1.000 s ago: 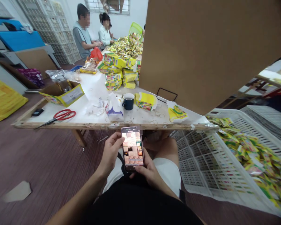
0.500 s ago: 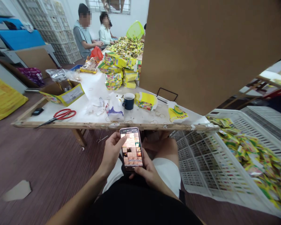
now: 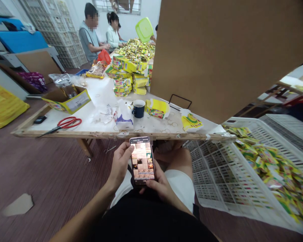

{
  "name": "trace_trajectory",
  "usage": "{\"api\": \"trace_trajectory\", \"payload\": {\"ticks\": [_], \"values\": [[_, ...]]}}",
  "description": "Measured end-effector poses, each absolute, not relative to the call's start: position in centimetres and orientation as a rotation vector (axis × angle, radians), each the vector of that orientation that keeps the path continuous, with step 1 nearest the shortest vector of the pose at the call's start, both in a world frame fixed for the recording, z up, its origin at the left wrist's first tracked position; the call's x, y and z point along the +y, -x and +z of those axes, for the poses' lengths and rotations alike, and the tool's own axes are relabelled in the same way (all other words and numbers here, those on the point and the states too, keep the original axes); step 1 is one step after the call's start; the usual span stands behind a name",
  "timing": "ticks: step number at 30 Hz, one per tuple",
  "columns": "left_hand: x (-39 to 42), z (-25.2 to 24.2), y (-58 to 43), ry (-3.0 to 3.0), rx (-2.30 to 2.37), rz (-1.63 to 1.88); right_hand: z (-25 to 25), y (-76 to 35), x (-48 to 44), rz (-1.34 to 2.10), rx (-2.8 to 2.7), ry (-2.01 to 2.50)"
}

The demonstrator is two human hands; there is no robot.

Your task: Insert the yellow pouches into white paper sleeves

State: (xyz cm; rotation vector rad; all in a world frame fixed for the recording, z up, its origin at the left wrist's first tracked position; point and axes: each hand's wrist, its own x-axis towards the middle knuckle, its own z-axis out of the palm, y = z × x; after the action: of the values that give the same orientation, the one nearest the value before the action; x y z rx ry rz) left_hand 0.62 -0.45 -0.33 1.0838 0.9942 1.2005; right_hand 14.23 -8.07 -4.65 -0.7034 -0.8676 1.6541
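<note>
I sit low in front of a long work table (image 3: 65,134). A phone (image 3: 142,160) with a lit grid of pictures rests above my lap. My left hand (image 3: 120,165) grips its left edge, thumb curled onto the screen. My right hand (image 3: 161,183) cups it from below and the right, fingers wrapped under the case. My bent knees (image 3: 178,161) lie just behind the phone.
On the table lie red scissors (image 3: 65,123), a dark mug (image 3: 138,109), a tissue pack (image 3: 123,117), an open carton (image 3: 67,99) and stacked yellow packets (image 3: 128,72). A big cardboard sheet (image 3: 217,53) stands to the right. A white crate (image 3: 244,168) holds several sachets. Two people (image 3: 91,33) sit far back.
My left thumb has shifted slightly on the screen and the picture grid has scrolled. At the far end a green lid has been lifted higher.
</note>
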Motion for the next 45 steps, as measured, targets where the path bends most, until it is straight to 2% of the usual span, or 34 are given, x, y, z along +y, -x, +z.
{"api": "trace_trajectory", "payload": {"ticks": [28,45], "values": [[-0.5,0.0,-1.3,-0.999,0.912,1.176,-4.5,-14.5,-7.7,1.636,-0.919,0.731],[-0.2,-1.1,-1.3,-0.961,1.099,1.285,-4.9,-14.2,-7.9,1.589,-1.162,0.877]]}}
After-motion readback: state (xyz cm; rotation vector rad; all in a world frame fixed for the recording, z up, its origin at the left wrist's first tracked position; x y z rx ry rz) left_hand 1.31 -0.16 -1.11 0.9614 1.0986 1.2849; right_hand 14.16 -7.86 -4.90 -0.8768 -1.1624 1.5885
